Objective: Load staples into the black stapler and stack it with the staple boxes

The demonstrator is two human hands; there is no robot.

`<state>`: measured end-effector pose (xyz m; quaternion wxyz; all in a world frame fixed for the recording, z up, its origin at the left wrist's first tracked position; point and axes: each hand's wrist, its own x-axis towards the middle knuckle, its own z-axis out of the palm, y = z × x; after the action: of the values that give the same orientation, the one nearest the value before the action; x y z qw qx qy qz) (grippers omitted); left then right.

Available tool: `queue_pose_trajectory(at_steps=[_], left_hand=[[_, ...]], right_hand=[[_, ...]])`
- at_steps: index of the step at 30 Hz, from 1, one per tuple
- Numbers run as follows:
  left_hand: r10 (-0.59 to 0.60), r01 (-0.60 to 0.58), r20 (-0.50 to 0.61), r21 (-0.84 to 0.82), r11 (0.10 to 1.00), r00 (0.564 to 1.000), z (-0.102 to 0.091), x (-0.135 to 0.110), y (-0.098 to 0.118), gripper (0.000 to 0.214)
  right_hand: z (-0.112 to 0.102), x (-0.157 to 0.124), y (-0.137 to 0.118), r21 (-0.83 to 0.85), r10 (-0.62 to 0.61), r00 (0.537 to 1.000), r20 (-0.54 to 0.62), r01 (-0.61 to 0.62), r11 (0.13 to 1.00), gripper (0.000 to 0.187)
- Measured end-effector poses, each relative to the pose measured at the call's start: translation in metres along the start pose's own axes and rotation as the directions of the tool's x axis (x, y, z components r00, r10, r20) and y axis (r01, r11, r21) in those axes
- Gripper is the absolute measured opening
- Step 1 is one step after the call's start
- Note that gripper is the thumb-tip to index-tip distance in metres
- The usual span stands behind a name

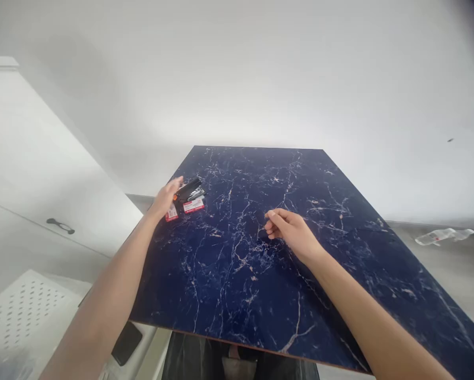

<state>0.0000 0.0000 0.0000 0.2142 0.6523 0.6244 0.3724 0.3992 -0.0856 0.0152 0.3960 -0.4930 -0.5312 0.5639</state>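
Note:
A black stapler [190, 191] lies near the left edge of the dark blue marbled table [260, 274]. My left hand [166, 198] reaches to it, its fingertips touching the stapler's near end. Two small red and white boxes [193, 205] [172, 213] lie on the table just beside and below that hand. My right hand [288, 230] hovers over the middle of the table with its fingers curled loosely inward, and I see nothing in it.
A white cabinet [42, 179] with a dark handle [60, 226] stands to the left. Below it are a white perforated surface [19, 306] and a black phone [126, 343]. A crumpled clear plastic bottle [442, 236] lies on the floor at right. White wall behind.

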Motion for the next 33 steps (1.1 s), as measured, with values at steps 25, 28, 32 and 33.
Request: queue_pose_trajectory(at_steps=[25, 28, 32, 33], left_hand=[[0.309, -0.405, 0.455, 0.13, 0.905, 0.835, 0.077, -0.049, 0.075, 0.057], [0.302, -0.417, 0.516, 0.119, 0.901, 0.801, 0.07, -0.045, 0.074, 0.054], [0.265, -0.357, 0.604, 0.035, 0.934, 0.752, 0.053, -0.032, 0.068, 0.059], [0.25, -0.334, 0.625, 0.019, 0.942, 0.74, 0.049, -0.029, 0.066, 0.062]], right_hand=[[0.0, 0.005, 0.02, -0.77, -0.288, 0.928, 0.237, 0.361, 0.527, 0.033], [0.002, 0.004, 0.02, -0.778, -0.295, 0.923, 0.248, 0.371, 0.506, 0.032], [0.002, 0.003, 0.02, -0.775, -0.274, 0.927, 0.256, 0.367, 0.515, 0.031], [0.002, 0.003, 0.02, -0.776, -0.269, 0.929, 0.255, 0.362, 0.516, 0.031]])
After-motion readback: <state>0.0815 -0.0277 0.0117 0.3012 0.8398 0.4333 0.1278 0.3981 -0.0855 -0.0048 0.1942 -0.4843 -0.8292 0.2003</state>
